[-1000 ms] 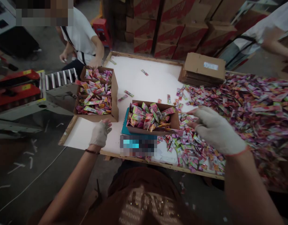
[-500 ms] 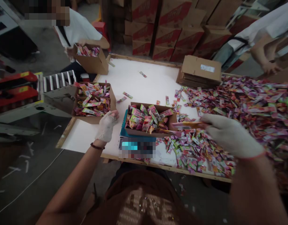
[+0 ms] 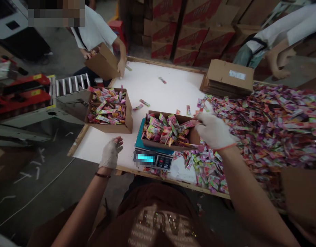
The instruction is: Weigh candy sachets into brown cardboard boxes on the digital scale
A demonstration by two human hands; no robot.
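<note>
On the white-topped, wood-edged bench (image 3: 163, 94), the open brown cardboard box (image 3: 160, 144) of pink-and-green sachets (image 3: 153, 129) sits on a teal-topped scale (image 3: 139, 139). My white-gloved right hand (image 3: 214, 130) is at its right end; I can't tell if it's gripping. My white-gloved left hand (image 3: 110, 152), fingers loosely curled, holds nothing, left of the scale.

Right hand (image 3: 214, 131) moved to central box (image 3: 194, 138), far box (image 3: 104, 63) lifted, tilted

Glossy plastic packets (image 3: 161, 130), matt cardboard box (image 3: 195, 137)
</note>
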